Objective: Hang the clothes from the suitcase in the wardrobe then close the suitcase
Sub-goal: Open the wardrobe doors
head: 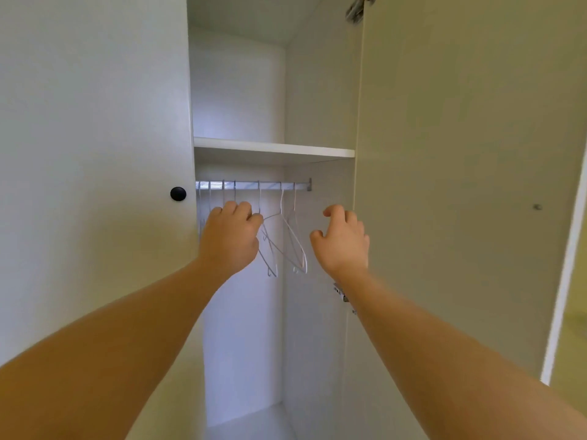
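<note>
Wardrobe, white, stands with its right door swung open; a black knob marks the closed left door. Thin white hangers dangle from the rail under the shelf. Left hand curls its fingers among the hangers; whether it grips one I cannot tell. Right hand is beside them, fingers loosely spread, empty. No writing is legible.

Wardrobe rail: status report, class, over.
Left hand curled among empty hangers on rail. Right hand open, holding nothing. No clothes or suitcase visible. Nothing in the way.
</note>
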Action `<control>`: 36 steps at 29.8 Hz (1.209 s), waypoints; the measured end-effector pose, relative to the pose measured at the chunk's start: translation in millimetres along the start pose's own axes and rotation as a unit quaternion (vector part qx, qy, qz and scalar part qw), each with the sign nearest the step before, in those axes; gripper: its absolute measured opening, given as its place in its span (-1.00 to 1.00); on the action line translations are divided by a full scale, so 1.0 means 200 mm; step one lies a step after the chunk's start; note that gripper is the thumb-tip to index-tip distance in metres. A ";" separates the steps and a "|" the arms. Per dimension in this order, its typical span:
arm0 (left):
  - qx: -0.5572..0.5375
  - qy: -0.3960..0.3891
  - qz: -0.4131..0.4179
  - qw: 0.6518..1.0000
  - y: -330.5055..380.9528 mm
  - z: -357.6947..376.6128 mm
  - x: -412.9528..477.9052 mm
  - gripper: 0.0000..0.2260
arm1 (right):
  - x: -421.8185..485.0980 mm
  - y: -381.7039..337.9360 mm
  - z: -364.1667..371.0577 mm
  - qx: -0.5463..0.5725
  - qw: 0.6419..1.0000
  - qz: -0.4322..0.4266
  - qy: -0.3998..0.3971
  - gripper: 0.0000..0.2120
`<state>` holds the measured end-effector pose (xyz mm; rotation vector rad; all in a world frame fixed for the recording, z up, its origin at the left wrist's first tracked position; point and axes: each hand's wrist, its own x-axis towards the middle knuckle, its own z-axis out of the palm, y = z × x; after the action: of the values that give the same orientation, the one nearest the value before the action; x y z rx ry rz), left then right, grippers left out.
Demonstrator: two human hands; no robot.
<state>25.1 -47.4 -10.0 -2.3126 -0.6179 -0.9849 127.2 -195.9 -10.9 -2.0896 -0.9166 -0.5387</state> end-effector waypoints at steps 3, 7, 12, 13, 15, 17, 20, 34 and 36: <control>-0.032 0.058 -0.072 0.995 -0.17 0.06 -0.04 -0.81 | 0.02 -0.08 0.15 0.029 0.999 -0.014 -0.033 -0.59; -0.013 0.050 -0.125 0.991 -0.35 0.17 -0.04 -0.67 | 0.10 -0.25 0.37 0.097 0.991 -0.031 -0.081 -0.59; 0.022 0.007 -0.208 0.978 -0.46 0.25 0.02 -0.44 | 0.24 -0.33 0.56 0.135 0.983 -0.070 -0.107 -0.62; 0.031 0.022 -0.200 0.979 -0.48 0.27 0.02 -0.43 | 0.26 -0.33 0.59 0.134 0.982 -0.076 -0.112 -0.62; 0.049 0.077 -0.165 0.982 -0.51 0.32 0.04 -0.50 | 0.33 -0.34 0.66 0.137 0.979 -0.087 -0.124 -0.63; 0.043 0.135 -0.144 0.979 -0.53 0.35 0.08 -0.70 | 0.38 -0.35 0.70 0.146 0.976 -0.092 -0.132 -0.64; -0.039 0.142 -0.151 0.978 -0.54 0.30 0.13 -0.94 | 0.42 -0.40 0.77 0.168 0.968 -0.107 -0.151 -0.63; -0.181 0.108 -0.269 0.940 -0.47 0.01 0.02 -0.91 | 0.27 -0.58 0.69 0.489 0.810 -0.089 -0.310 -0.76; -0.216 0.122 -0.274 0.929 -0.44 -0.09 -0.04 -0.89 | 0.20 -0.61 0.65 0.500 0.814 -0.080 -0.284 -0.80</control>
<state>-42.2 5.2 21.0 -2.3613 -1.0590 -1.7936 69.7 -22.1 -5.9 -1.1685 -1.3297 0.4862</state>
